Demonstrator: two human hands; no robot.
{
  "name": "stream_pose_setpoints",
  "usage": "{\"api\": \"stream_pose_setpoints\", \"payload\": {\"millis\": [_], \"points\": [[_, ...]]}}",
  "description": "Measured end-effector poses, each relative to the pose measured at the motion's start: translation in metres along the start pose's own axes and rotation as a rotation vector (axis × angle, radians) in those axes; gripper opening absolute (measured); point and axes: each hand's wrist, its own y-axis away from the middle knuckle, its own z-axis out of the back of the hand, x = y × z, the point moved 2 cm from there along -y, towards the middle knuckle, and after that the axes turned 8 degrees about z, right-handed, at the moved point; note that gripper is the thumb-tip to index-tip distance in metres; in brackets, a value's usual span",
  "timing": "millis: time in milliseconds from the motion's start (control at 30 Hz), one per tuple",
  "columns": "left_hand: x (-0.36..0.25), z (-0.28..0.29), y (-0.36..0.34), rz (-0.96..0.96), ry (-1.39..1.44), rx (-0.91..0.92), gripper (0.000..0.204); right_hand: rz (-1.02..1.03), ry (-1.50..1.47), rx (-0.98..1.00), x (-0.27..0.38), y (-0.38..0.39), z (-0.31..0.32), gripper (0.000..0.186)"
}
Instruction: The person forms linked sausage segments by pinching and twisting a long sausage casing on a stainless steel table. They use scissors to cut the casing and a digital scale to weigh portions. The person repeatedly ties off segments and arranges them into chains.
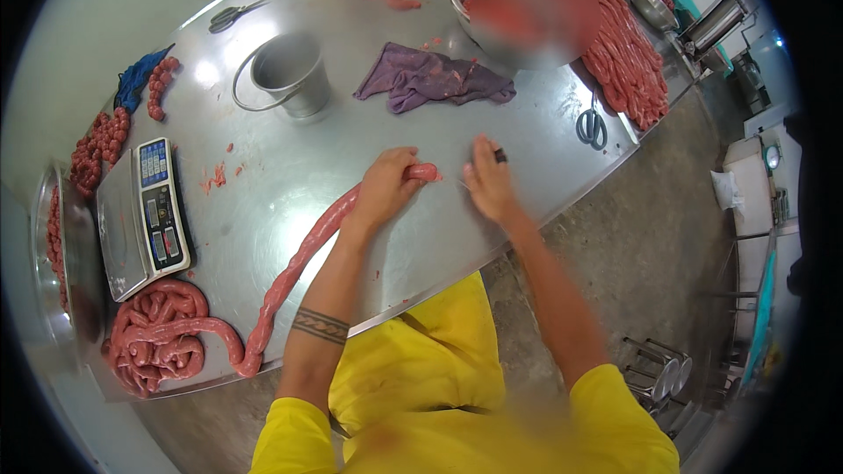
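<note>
A: Start with the head view. Where are the hands?

B: The left hand [389, 186] is at the centre of the frame, its fingers curled around a long raw sausage [303, 250] close to the tip. The end pokes out past the fingers, toward the right.

A: And the right hand [489, 183]?

B: Just right of centre, apart from the sausage. Its fingers are drawn in narrowly around a small dark object [500, 156]; mostly hidden, so I can't tell what it is.

A: Where does the rest of the sausage go?

B: Under the left forearm's side and down toward the lower left, where it bends and joins a coiled heap on the metal table [263, 175].

A: What lies around it?

B: A scale [160, 202] just above the coil at left, a metal bucket [310, 83] at upper left of centre, and a crumpled purple cloth [430, 79] above the hands. At upper right, a metal bowl [461, 22] with blurred red contents stands beside a broad pile of sausages [625, 70]. Dark-handled scissors [592, 128] lie near the table's right edge.
</note>
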Motion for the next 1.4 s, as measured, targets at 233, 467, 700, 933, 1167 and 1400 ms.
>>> {"api": "stream_pose_setpoints", "payload": {"millis": [233, 467, 700, 933, 1167, 1400], "points": [[-0.015, 0.016, 0.005, 0.012, 0.010, 0.078, 0.028, -0.463, -0.511, -0.302, 0.001, 0.070, 0.044, 0.057], [-0.005, -0.002, -0.023, -0.150, -0.477, 0.047, 0.031, -0.507, -0.522, 0.638, -0.154, 0.286, 0.166, 0.015], [0.007, 0.001, -0.014, -0.261, -0.365, -0.004, 0.067, -0.761, -1.865, -1.048, -0.204, 0.289, 0.132, 0.060], [0.018, 0.027, -0.010, 0.103, 0.276, 0.092, 0.081, -0.445, -0.079, 0.393, -0.157, -0.019, 0.027, 0.082], [0.025, 0.002, -0.010, 0.200, 0.163, -0.139, 0.039, 0.014, -0.239, 0.432, 0.102, -0.018, -0.003, 0.087], [0.019, 0.004, -0.010, 0.325, 0.120, -0.106, 0.028, -0.624, -0.660, 0.660, -0.019, 0.197, 0.164, 0.018]]}}
